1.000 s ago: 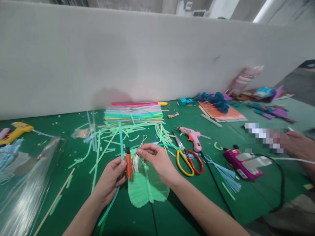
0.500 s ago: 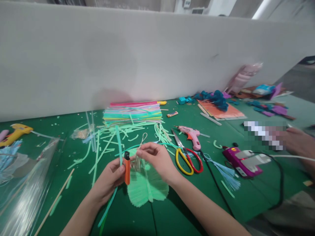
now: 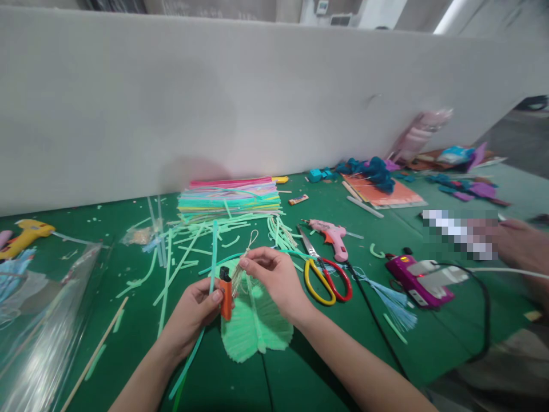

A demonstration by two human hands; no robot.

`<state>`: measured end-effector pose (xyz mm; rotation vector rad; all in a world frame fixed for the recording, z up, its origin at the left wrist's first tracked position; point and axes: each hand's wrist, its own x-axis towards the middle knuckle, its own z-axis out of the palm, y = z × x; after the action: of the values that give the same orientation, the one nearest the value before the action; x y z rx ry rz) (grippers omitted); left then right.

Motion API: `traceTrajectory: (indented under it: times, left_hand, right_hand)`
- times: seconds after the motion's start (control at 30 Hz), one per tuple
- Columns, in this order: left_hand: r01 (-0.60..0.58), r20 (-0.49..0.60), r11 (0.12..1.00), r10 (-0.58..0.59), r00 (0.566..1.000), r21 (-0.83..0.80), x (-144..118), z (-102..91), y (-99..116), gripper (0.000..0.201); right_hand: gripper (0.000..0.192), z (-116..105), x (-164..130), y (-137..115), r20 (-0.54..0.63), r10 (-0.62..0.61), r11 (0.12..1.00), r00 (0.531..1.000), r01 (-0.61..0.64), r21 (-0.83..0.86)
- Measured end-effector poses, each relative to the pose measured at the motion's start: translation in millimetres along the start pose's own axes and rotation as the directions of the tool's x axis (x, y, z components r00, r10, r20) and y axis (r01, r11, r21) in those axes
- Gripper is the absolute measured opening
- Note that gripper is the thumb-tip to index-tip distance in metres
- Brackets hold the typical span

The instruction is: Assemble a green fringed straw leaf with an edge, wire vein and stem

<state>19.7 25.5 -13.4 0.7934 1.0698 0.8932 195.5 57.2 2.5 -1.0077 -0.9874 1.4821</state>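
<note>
My left hand (image 3: pixel 199 309) is closed around an orange lighter (image 3: pixel 226 297) with a black top, held upright. A long teal pipe cleaner (image 3: pixel 214 246) passes up through the same hand. In my right hand (image 3: pixel 272 277), thumb and fingers pinch a beige tassel (image 3: pixel 238 278) by its top, and its looped cord (image 3: pixel 253 236) sticks up above the fingers. The tassel strands hang beside the lighter. Beneath both hands lies a flat, light-green leaf shape of pipe cleaners (image 3: pixel 257 329) on the green table.
Scissors (image 3: pixel 319 278) and a pink glue gun (image 3: pixel 330 233) lie right of my hands. Behind is a stack of coloured pipe cleaners (image 3: pixel 231 200) with green offcuts. A purple power unit (image 3: pixel 414 280) and another person's hand (image 3: pixel 514 240) are at right. A yellow glue gun (image 3: pixel 34 233) lies left.
The lighter has tilted and shifted slightly right in my left hand. The tassel strands now hang more spread out near it, while my right hand keeps its pinch.
</note>
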Motion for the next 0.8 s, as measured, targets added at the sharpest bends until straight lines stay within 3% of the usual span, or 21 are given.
traceTrajectory:
  times: [0.2,0.33,0.4,0.5,0.8]
  left_hand:
    - [-0.077,0.039,0.996,0.076,0.996,0.043,2,-3.9,-4,0.033]
    - [-0.159,-0.059,0.981,0.166,0.984,0.114,4,-2.3,-4,0.027]
    - [-0.186,-0.104,0.970,0.204,0.974,0.159,5,-1.2,-3,0.026]
    - [-0.220,-0.125,0.950,0.251,0.960,0.222,5,-0.7,-4,0.023]
    - [-0.252,-0.148,0.909,0.313,0.938,0.331,2,4.4,-1,0.020]
  right_hand:
    - [0.025,1,-2,-1,-0.004,-0.046,0.999,0.999,0.046,0.029]
    - [0.038,-3,-3,-6,-0.061,-0.142,0.984,0.988,0.148,0.101]
    - [0.028,-6,-4,-8,-0.040,-0.177,0.982,0.983,0.180,0.064]
    - [0.017,-7,-6,-8,0.021,-0.156,0.988,0.988,0.156,-0.017]
    - [0.020,2,-14,-7,0.113,-0.061,0.998,0.992,0.058,0.030]
